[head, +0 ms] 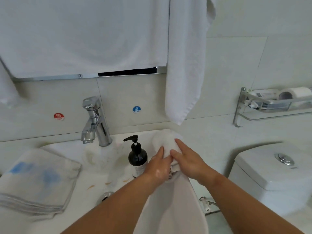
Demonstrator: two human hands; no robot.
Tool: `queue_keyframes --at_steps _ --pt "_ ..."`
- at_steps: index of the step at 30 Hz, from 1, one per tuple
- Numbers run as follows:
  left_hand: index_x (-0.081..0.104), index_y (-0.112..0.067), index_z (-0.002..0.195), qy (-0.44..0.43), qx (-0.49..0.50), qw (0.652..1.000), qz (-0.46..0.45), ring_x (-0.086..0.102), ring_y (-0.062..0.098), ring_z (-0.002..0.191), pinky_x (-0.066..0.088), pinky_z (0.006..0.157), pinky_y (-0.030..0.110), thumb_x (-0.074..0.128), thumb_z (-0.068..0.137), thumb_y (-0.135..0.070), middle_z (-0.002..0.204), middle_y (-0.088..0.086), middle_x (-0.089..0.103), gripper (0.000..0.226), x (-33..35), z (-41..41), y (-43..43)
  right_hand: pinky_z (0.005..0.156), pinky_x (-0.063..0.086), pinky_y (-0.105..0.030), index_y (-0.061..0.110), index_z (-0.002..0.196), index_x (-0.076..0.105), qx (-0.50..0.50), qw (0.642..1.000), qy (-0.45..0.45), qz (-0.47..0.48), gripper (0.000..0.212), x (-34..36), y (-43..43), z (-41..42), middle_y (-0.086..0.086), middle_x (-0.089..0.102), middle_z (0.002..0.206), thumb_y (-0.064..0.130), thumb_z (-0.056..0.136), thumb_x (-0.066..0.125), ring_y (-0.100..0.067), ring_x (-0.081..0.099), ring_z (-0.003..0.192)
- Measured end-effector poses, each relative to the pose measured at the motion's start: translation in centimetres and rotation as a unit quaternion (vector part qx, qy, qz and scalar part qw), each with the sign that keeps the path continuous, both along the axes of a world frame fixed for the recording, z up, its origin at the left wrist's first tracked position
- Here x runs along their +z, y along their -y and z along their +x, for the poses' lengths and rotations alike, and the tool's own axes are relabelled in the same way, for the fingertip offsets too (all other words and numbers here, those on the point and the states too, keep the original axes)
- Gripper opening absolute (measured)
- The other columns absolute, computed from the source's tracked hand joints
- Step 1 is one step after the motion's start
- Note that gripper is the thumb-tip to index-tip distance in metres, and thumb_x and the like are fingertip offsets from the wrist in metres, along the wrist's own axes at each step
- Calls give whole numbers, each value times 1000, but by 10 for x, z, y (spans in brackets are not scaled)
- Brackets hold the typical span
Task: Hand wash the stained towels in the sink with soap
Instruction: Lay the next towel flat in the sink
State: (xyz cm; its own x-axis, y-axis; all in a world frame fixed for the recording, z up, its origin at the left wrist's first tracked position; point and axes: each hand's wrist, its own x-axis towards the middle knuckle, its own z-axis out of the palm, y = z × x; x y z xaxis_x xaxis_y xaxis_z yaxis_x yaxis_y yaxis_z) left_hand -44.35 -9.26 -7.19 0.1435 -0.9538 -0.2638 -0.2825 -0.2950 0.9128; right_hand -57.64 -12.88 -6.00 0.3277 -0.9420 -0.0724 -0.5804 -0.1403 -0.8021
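Grip check: your left hand (158, 168) and right hand (187, 159) both clutch the bunched white towel (166, 139) at centre frame (black soap bottle (137, 156) just to its left).

The left forearm (121, 205) seemingly hides half the sink's (94, 179) drain (106, 195).

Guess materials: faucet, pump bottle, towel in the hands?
Faucet: metal, polished chrome finish, mirror-like reflections. Pump bottle: glossy dark plastic or glass, cannot tell which; black pump, likely plastic. Towel, gripped by left hand and right hand: white cotton-like cloth, soft bunched folds.
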Motion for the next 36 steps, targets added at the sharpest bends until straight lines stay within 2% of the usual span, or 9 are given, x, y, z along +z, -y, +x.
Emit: queue_keyframes --at_steps 5,8,10,12,16,21,24,29,36 --pt "30 -45 153 5 -22 1000 14 62 23 117 57 95 41 56 82 -64 145 1 53 77 6 6 -9 111 32 -31 34 160 23 -18 998 -64 -1 67 3 -10 -7 0 39 160 55 101 45 -21 42 141" --pt "30 -38 154 24 -82 996 36 61 22 118 58 92 37 65 91 -55 144 -1 48 74 7 27 -42 111 35 -34 32 155 29 -25 968 -215 -123 72 5 -37 -13 4 38 156 60 93 54 -19 42 138" --pt "38 -38 150 93 -144 984 50 59 18 119 54 99 37 67 89 -57 143 -6 49 70 9 55 -69 109 40 -36 33 147 41 17 936 -254 -245 65 7 -63 -2 8 41 149 55 90 61 -18 45 133" --pt "43 -36 148 201 -199 958 45 58 15 120 49 104 35 63 91 -58 143 -8 52 64 9 90 -97 105 44 -35 36 141 48 81 925 -240 -282 58 10 -89 20 13 44 140 54 88 63 -14 50 126" --pt "58 -32 135 364 -191 911 7 61 10 104 46 91 23 61 95 -52 128 -9 64 45 16 166 -146 109 36 -23 42 147 29 211 913 -284 -206 60 5 -116 84 21 29 145 61 95 51 -4 38 134" --pt "69 -30 121 444 -91 891 -32 56 -4 74 39 73 5 62 97 -43 95 -17 70 28 42 256 -181 100 43 -28 32 145 41 303 894 -312 -107 60 -10 -97 174 5 50 137 55 93 60 -16 50 123" --pt "73 -29 111 470 -27 881 -45 57 -3 72 37 68 4 60 98 -37 83 -21 62 20 64 312 -186 99 45 -30 28 143 46 325 884 -320 -105 60 -11 -82 227 0 57 136 53 91 63 -19 54 122" --pt "66 -23 124 461 50 886 -12 61 10 89 41 79 18 53 103 -26 111 -6 67 25 75 394 -169 101 47 -37 21 144 45 325 877 -317 -160 53 2 -62 291 -5 55 137 45 97 55 -24 53 122" --pt "46 -25 147 423 12 906 16 56 17 120 41 94 20 45 103 -10 142 -3 55 46 47 437 -114 107 42 -35 16 150 38 296 899 -273 -173 50 10 -44 352 -6 51 143 32 104 49 -26 50 128"
